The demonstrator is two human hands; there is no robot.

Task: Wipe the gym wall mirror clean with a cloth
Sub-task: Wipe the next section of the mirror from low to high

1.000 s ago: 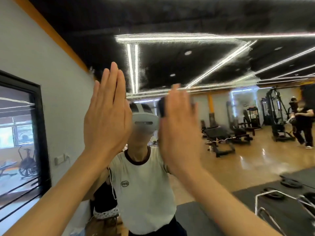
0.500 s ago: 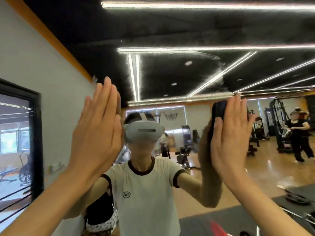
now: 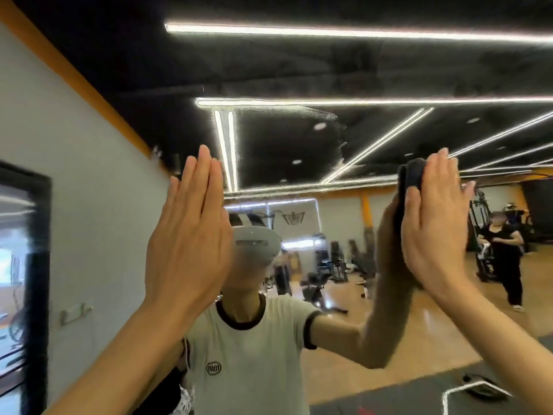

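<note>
The right hand [image 3: 434, 223] is pressing the dark cloth [image 3: 411, 175] flat on the mirror [image 3: 299, 139] with straight fingers, the left hand [image 3: 188, 235] is resting open on the glass, so wiping is underway and probably needs steady pressure next.

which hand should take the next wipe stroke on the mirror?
Right. The right hand already presses the dark cloth flat against the mirror; the left hand is bare, flat on the glass.
</note>
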